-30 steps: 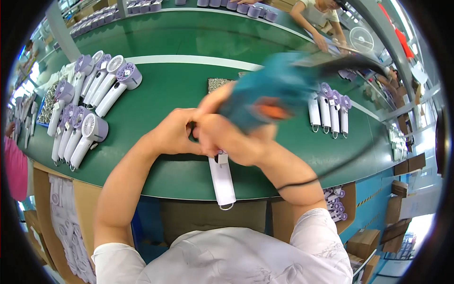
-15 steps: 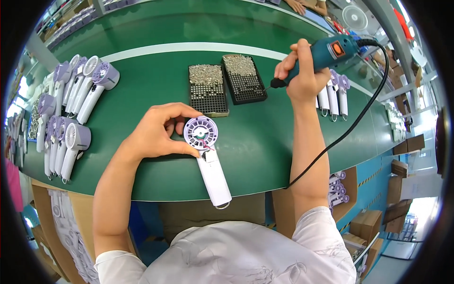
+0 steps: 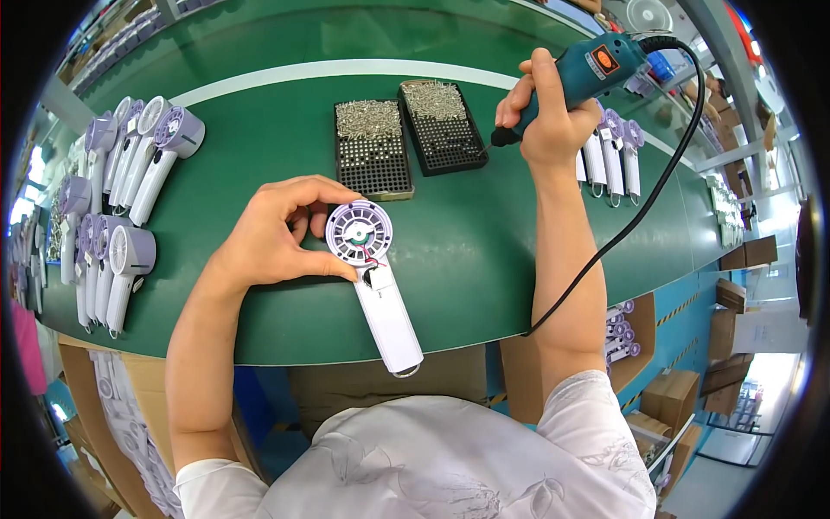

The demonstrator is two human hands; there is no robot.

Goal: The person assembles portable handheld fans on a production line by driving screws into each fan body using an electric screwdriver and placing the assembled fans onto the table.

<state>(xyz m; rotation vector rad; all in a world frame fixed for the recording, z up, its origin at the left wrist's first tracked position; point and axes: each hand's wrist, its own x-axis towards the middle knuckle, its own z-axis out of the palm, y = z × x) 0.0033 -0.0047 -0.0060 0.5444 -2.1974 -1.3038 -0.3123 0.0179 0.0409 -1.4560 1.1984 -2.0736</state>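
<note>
My left hand (image 3: pixel 281 232) grips a white and lilac handheld fan (image 3: pixel 389 316) around its round head, thumb and fingers on either side. The fan lies on the green table, its head open at the back with red and black wires showing and its handle pointing toward me. My right hand (image 3: pixel 553 125) is wrapped round a teal electric screwdriver (image 3: pixel 596 67), raised over the table. Its dark nose points left toward the right one of two black screw trays (image 3: pixel 445 130). The left screw tray (image 3: pixel 373 151) stands beside it, with loose screws heaped at its far end.
Several handheld fans (image 3: pixel 160 164) lie in groups on the left of the table (image 3: pixel 484 259), and more fans (image 3: pixel 609 156) lie at the right. The screwdriver's black cable (image 3: pixel 640 216) hangs across my right forearm. Cardboard boxes (image 3: pixel 670 402) stand on the floor at right.
The view has shifted slightly, so the table things sit a little higher and further left. The screwdriver's tip stays near the right tray's corner, and both hands keep their holds.
</note>
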